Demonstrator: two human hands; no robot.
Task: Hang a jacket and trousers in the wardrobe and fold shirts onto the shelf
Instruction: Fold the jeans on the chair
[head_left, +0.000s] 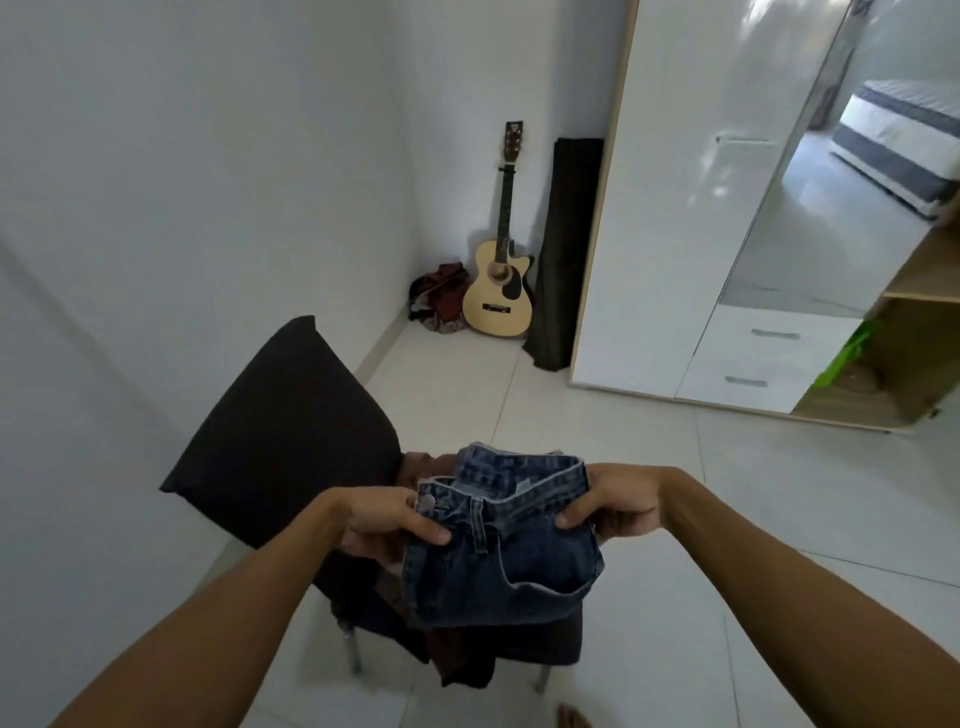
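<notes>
Both forearms enter from the lower corners and meet at lower centre of the frame. Left hand (387, 525) grips the waistband of the blue denim trousers (511, 551) at the button end, thumb laid over the front, fingers curled beneath the cloth. Right hand (613, 506) pinches the opposite end of the waistband, thumb on the front face, fingers behind. The trousers are held in the air just above the seat, legs bunched and drooping below the band.

Handling judgement: denim is soft but fairly heavy and will sag from any single hold. The doubled, stitched waistband is the firmest part and the correct place to take hold; belt loops offer a secondary hold. Not fragile, not slippery.

Beneath them stands a dark upholstered chair (280, 426), left of centre, with dark brown garments (457, 660) heaped on its seat. Farther off, at upper centre, an acoustic guitar (500, 291) leans in the corner beside a dark rolled mat (566, 249). At upper right stands the white wardrobe (691, 197); open wooden shelves (930, 275) occupy the right edge.
</notes>
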